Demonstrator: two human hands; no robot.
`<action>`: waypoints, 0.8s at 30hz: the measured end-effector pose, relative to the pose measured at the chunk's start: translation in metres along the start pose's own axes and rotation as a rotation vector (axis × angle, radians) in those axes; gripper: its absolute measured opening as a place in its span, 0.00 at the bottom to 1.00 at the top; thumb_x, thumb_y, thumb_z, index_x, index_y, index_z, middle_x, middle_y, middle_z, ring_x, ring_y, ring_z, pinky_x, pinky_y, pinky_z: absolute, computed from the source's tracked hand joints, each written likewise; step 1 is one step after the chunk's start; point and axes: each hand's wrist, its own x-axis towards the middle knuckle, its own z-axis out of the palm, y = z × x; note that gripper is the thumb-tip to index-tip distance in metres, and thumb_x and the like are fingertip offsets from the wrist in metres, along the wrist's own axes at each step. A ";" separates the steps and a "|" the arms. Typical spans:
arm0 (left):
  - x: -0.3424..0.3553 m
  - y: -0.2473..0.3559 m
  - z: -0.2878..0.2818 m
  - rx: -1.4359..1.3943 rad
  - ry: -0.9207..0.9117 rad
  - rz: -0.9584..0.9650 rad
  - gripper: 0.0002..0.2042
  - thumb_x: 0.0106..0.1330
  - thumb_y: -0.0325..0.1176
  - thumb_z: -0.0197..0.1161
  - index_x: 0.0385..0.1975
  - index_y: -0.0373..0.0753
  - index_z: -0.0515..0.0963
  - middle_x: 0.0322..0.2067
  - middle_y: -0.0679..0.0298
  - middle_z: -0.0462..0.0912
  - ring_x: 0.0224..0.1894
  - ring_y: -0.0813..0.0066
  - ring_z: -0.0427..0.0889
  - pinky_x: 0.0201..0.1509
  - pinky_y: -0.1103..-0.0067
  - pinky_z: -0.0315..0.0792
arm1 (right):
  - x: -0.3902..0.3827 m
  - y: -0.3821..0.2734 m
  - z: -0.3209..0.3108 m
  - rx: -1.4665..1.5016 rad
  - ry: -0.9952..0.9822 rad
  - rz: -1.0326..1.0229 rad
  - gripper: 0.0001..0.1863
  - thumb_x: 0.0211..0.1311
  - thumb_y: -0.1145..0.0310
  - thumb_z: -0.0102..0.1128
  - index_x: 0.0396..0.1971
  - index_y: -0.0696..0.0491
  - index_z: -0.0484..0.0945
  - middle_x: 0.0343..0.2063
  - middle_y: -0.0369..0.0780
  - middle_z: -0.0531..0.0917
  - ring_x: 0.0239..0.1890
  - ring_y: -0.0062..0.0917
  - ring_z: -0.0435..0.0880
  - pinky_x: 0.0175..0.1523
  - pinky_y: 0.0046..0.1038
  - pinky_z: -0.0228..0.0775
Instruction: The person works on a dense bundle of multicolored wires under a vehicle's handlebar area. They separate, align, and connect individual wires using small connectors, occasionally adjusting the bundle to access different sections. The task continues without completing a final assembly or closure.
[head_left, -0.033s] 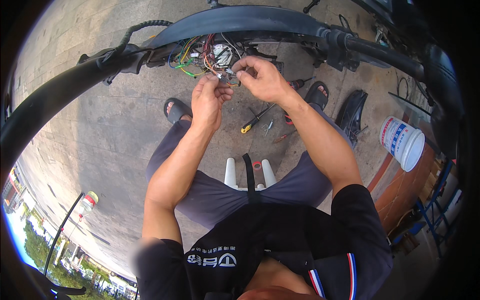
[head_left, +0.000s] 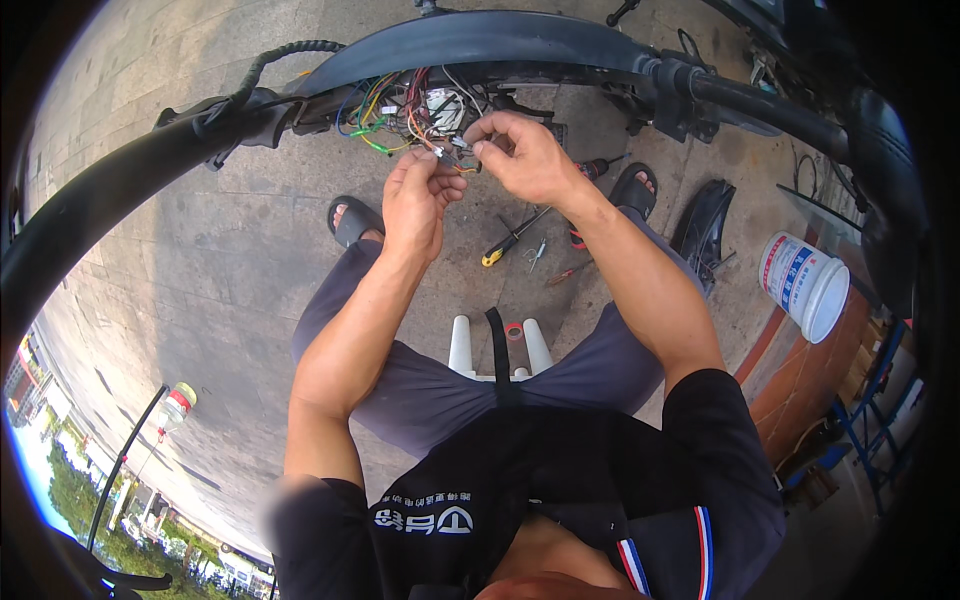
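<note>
A bundle of coloured wires (head_left: 385, 112) with white plug connectors spills from under a dark curved vehicle frame (head_left: 480, 38). My left hand (head_left: 420, 190) is closed in a pinch on a small white wire connector (head_left: 438, 151), with orange and yellow wires running by its fingertips. Just to its right, my right hand (head_left: 520, 155) has thumb and forefinger pinched at a pale connector (head_left: 459, 142) on the wires. The fingertips of both hands are close together, and they partly hide what they grip.
On the paving lie a yellow-handled screwdriver (head_left: 497, 254), small metal pieces (head_left: 538, 254) and a red-and-black power drill (head_left: 592, 170). A black glossy panel (head_left: 702, 222) and a white bucket (head_left: 797, 280) are to the right. Below me is a white stool (head_left: 461, 345).
</note>
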 end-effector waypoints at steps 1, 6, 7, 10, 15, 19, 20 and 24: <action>0.000 0.000 0.000 0.002 -0.004 -0.002 0.10 0.66 0.31 0.45 0.39 0.34 0.71 0.26 0.60 0.78 0.26 0.73 0.78 0.30 0.81 0.73 | 0.000 0.000 0.000 -0.009 0.013 -0.033 0.10 0.55 0.72 0.55 0.37 0.58 0.77 0.22 0.32 0.76 0.24 0.12 0.71 0.31 0.19 0.66; 0.000 0.001 0.000 -0.006 -0.004 -0.012 0.12 0.66 0.31 0.43 0.40 0.32 0.71 0.26 0.59 0.77 0.28 0.72 0.78 0.32 0.79 0.72 | 0.000 -0.002 -0.001 -0.036 0.087 -0.090 0.10 0.55 0.72 0.54 0.37 0.57 0.76 0.21 0.33 0.76 0.23 0.12 0.71 0.30 0.20 0.66; 0.000 0.001 0.000 -0.005 -0.001 -0.014 0.12 0.65 0.31 0.43 0.40 0.32 0.71 0.26 0.59 0.77 0.28 0.72 0.78 0.32 0.79 0.72 | 0.000 -0.002 -0.002 -0.039 0.081 -0.077 0.10 0.55 0.73 0.54 0.37 0.57 0.76 0.21 0.33 0.76 0.24 0.12 0.71 0.30 0.20 0.66; -0.001 0.002 0.002 -0.002 0.000 -0.015 0.12 0.65 0.31 0.42 0.40 0.32 0.70 0.27 0.59 0.77 0.28 0.72 0.78 0.32 0.79 0.72 | 0.000 -0.004 -0.005 -0.036 0.057 -0.033 0.10 0.55 0.73 0.53 0.37 0.57 0.76 0.21 0.33 0.75 0.24 0.12 0.71 0.30 0.19 0.65; -0.001 0.002 0.004 -0.004 0.005 -0.013 0.11 0.65 0.30 0.42 0.38 0.33 0.71 0.26 0.61 0.77 0.26 0.73 0.77 0.30 0.81 0.70 | 0.000 -0.002 -0.007 -0.020 0.006 -0.025 0.09 0.56 0.73 0.53 0.35 0.57 0.77 0.22 0.32 0.76 0.24 0.13 0.71 0.30 0.19 0.66; -0.001 0.002 0.003 -0.007 0.003 0.002 0.09 0.66 0.30 0.44 0.37 0.34 0.71 0.26 0.62 0.77 0.26 0.74 0.77 0.30 0.81 0.70 | 0.000 0.003 -0.005 -0.026 -0.073 -0.093 0.08 0.53 0.72 0.58 0.32 0.57 0.79 0.24 0.35 0.78 0.25 0.15 0.74 0.31 0.20 0.67; -0.001 0.002 0.003 -0.011 0.007 0.007 0.09 0.66 0.31 0.44 0.37 0.35 0.70 0.26 0.62 0.77 0.26 0.75 0.77 0.30 0.81 0.70 | 0.000 0.004 -0.005 -0.037 -0.080 -0.124 0.09 0.51 0.70 0.60 0.32 0.58 0.79 0.24 0.36 0.79 0.24 0.16 0.74 0.30 0.21 0.68; -0.002 0.001 0.002 -0.009 0.006 0.025 0.07 0.66 0.32 0.47 0.37 0.36 0.70 0.25 0.63 0.76 0.26 0.76 0.76 0.29 0.82 0.70 | 0.001 0.006 -0.003 -0.048 -0.099 -0.107 0.11 0.48 0.68 0.64 0.30 0.58 0.80 0.24 0.38 0.80 0.25 0.17 0.76 0.30 0.22 0.68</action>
